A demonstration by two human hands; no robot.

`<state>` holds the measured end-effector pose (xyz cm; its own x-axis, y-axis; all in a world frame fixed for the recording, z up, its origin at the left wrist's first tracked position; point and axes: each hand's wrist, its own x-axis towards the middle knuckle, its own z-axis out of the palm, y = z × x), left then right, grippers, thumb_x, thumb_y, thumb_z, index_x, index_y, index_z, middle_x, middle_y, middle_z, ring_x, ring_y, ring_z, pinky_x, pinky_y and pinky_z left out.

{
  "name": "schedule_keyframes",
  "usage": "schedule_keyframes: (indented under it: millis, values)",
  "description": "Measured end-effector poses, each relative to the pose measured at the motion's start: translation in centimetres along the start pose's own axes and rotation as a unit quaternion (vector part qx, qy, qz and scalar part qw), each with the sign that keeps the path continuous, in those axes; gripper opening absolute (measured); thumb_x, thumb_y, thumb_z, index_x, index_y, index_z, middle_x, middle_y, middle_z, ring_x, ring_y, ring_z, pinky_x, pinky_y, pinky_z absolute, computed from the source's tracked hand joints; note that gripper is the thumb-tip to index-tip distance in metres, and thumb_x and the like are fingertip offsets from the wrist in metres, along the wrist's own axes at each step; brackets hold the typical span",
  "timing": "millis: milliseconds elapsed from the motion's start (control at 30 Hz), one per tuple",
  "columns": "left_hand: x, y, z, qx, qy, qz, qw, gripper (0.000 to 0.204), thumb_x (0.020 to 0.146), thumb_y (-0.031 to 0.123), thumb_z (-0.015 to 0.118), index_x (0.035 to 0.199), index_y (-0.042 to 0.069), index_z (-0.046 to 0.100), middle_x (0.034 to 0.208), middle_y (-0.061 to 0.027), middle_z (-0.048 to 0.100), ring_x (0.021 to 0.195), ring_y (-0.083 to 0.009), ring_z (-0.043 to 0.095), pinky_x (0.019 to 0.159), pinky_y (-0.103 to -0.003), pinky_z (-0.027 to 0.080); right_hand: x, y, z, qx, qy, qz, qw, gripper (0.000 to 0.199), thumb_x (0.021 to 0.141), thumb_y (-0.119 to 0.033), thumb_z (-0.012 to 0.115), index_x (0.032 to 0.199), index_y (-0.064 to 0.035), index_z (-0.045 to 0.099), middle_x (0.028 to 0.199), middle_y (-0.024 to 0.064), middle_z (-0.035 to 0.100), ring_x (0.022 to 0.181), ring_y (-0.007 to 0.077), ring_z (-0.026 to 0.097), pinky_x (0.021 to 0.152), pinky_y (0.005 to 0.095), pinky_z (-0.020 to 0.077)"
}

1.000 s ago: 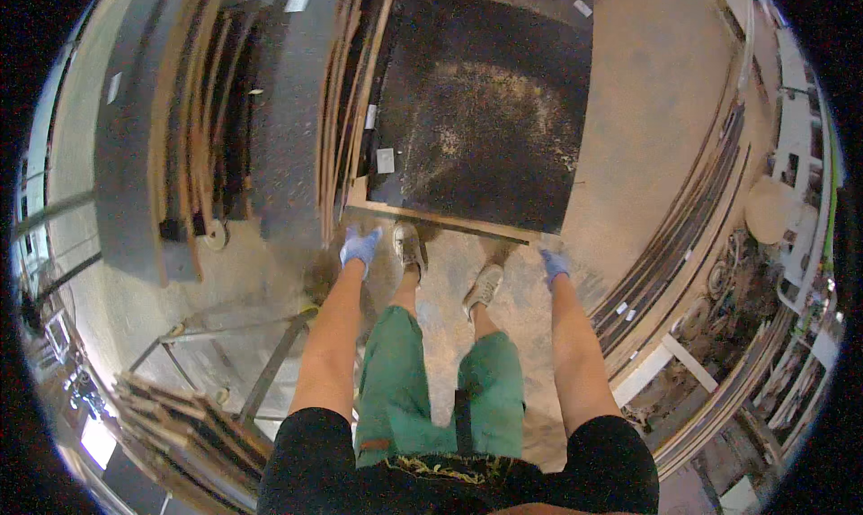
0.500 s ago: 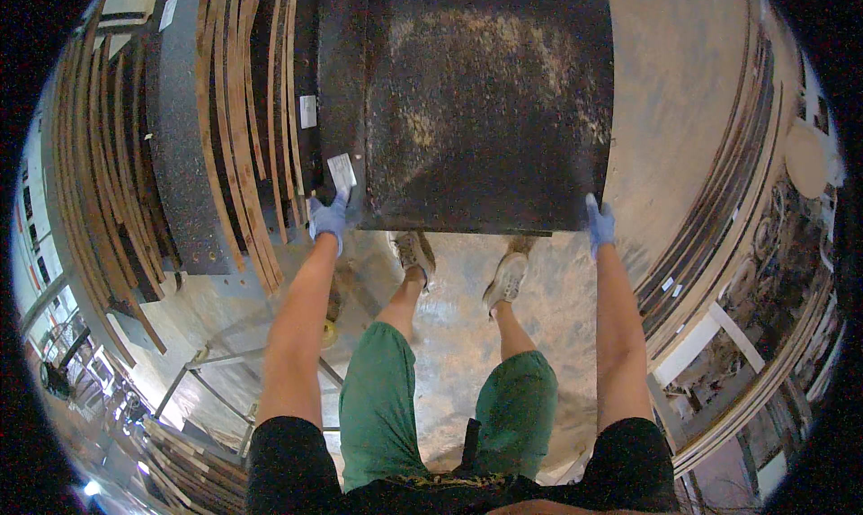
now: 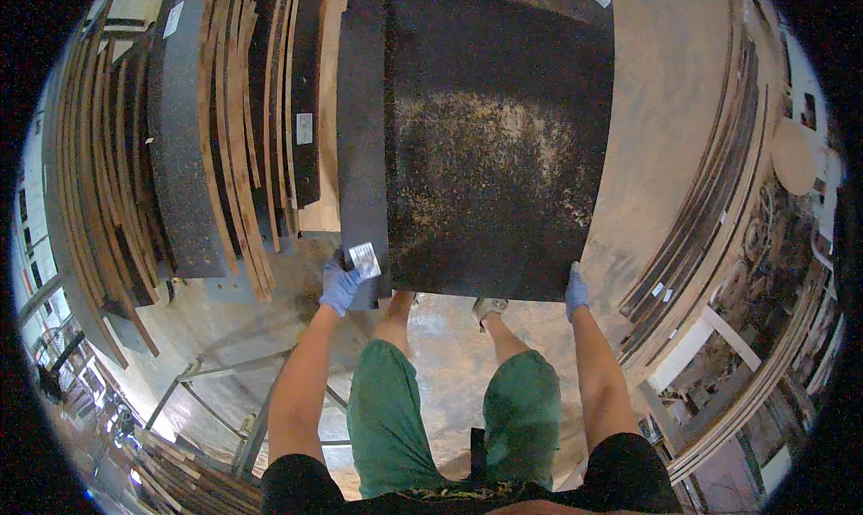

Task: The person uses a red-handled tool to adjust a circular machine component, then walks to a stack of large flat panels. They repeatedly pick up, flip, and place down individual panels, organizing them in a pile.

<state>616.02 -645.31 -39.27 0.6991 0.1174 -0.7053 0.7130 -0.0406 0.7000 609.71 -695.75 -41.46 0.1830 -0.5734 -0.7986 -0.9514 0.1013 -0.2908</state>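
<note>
A large black panel (image 3: 485, 236) with a pale, scuffed patch lies in front of me over a dark grey board (image 3: 363, 164), which sticks out along its left side. My left hand (image 3: 340, 288), in a blue glove, is closed on the near left corner of the grey board, next to a white label (image 3: 366, 260). My right hand (image 3: 577, 292), gloved too, grips the near right corner of the black panel, fingers along its edge. What lies under the panels is hidden, as are the fingertips below the edges.
Several boards (image 3: 238, 128) stand on edge in a row at the left. More long boards (image 3: 692, 200) lean along the right side. A metal frame (image 3: 225, 371) stands at the lower left. Below the panels are my feet on the worn floor (image 3: 440, 322).
Both hands have come nearer to my body, and the panels with them. The panels' far part and a second white label at the far right now show. A gap has opened beside the left-hand boards.
</note>
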Motion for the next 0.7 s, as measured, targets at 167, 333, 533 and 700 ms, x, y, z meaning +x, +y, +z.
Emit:
schedule_keyframes:
  millis: [167, 333, 533, 700]
  values:
    - [1.1, -0.9, 0.6, 0.328, 0.153, 0.015, 0.932, 0.075, 0.061, 0.028, 0.081, 0.122, 0.010, 0.041, 0.109, -0.0090, 0.055, 0.097, -0.0214, 0.054, 0.084, -0.032, 0.044, -1.1, 0.5, 1.9, 0.036, -0.041, 0.023, 0.998, 0.080, 0.081, -0.060, 0.048, 0.129, 0.0032, 0.040, 0.124, 0.0084, 0.049, 0.108, 0.0198, 0.046, 0.093, 0.0320, 0.0348]
    - [1.7, 2.0, 1.9, 0.115, 0.013, -0.088, 0.989, 0.061, 0.069, 0.022, 0.075, 0.117, 0.008, 0.041, 0.103, -0.0088, 0.055, 0.092, -0.0209, 0.054, 0.082, -0.031, 0.044, -4.8, -0.7, 0.3, -0.018, 0.002, -0.035, 0.999, 0.073, 0.086, -0.055, 0.043, 0.128, 0.0049, 0.041, 0.126, 0.0083, 0.047, 0.111, 0.0185, 0.043, 0.095, 0.0316, 0.0326]
    - [-8.8, 6.4, -5.7, 0.192, -0.045, -0.130, 0.972, 0.042, 0.078, 0.004, 0.061, 0.116, 0.002, 0.044, 0.100, -0.0057, 0.056, 0.088, -0.0158, 0.053, 0.076, -0.028, 0.045, -14.9, 1.0, -8.2, -0.023, -0.204, 0.007, 0.979, 0.066, 0.091, -0.049, 0.037, 0.137, -0.0033, 0.029, 0.138, 0.0107, 0.035, 0.125, 0.0228, 0.034, 0.102, 0.0343, 0.0277]
    - [-25.7, 17.0, -9.8, 0.066, -0.072, -0.147, 0.984, 0.067, 0.065, 0.019, 0.079, 0.117, 0.001, 0.042, 0.104, -0.0074, 0.056, 0.093, -0.0164, 0.054, 0.080, -0.030, 0.046, -25.6, -3.9, -15.5, 0.062, -0.332, 0.173, 0.925, 0.060, 0.088, -0.044, 0.048, 0.133, -0.0066, 0.035, 0.130, 0.0089, 0.045, 0.115, 0.0229, 0.046, 0.095, 0.0367, 0.0369]
